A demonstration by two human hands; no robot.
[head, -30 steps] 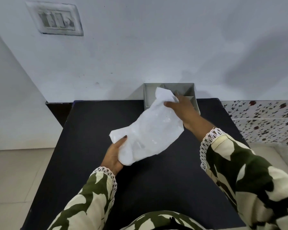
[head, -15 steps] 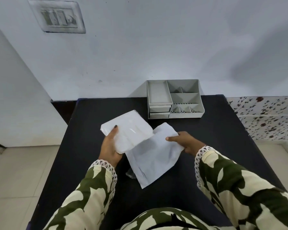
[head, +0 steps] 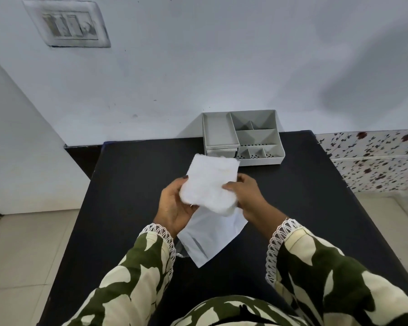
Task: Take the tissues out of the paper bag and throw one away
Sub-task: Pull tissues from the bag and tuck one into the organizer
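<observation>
Two bare hands grip a soft white stack of tissues (head: 211, 183) above a black table (head: 132, 175): left hand (head: 174, 205) cupping its edge, right hand (head: 246, 192) pinching the opposite side. Beneath lies a flat white paper bag (head: 207, 241).

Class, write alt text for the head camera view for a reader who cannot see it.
Both hands, left hand and right hand, hold a white tissue stack above a flat white paper bag on a black table; a grey organiser stands behind.
</observation>
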